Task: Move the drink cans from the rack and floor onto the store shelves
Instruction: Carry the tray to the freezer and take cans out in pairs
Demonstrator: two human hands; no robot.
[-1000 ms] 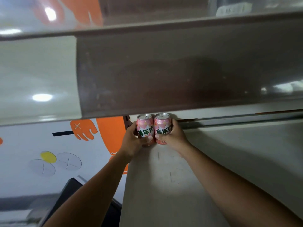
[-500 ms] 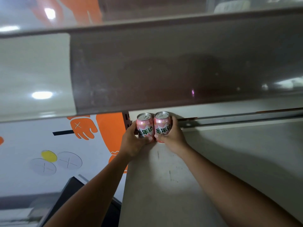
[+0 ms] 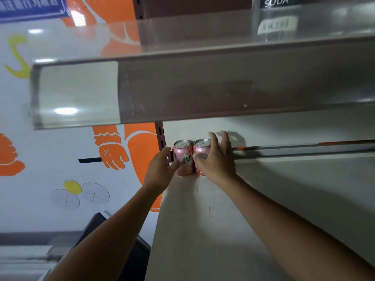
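Two pink aluminium drink cans stand side by side, touching, at the back left corner of the pale beige lower shelf (image 3: 203, 230): the left can (image 3: 182, 152) and the right can (image 3: 200, 148). Both are upright, long axis vertical, silver lids and pull tabs facing up (I can read green and white lettering on the front of the left one, turned towards me).

From my feed, the left hand (image 3: 160, 171) sits just left of the left can, between it and the brown slotted upright post (image 3: 160, 134). Its thumb lies across the can's front and one finger reaches along its left side; I cannot tell whether it is gripping or only touching. The right hand (image 3: 216, 161) covers the right side of the right can and has let go of it: the fingers (image 3: 213, 138) are straight, spread and pointing up past the lid, while the thumb rests against the can's front.

Above the cans runs the brown metal upper shelf (image 3: 203, 88) with a clear plastic strip along its front edge, and a clear bottle marked SODA (image 3: 276, 17) stands on it, well to the right. Left of the shelving is a white wall with orange cartoon graphics (image 3: 138, 147).
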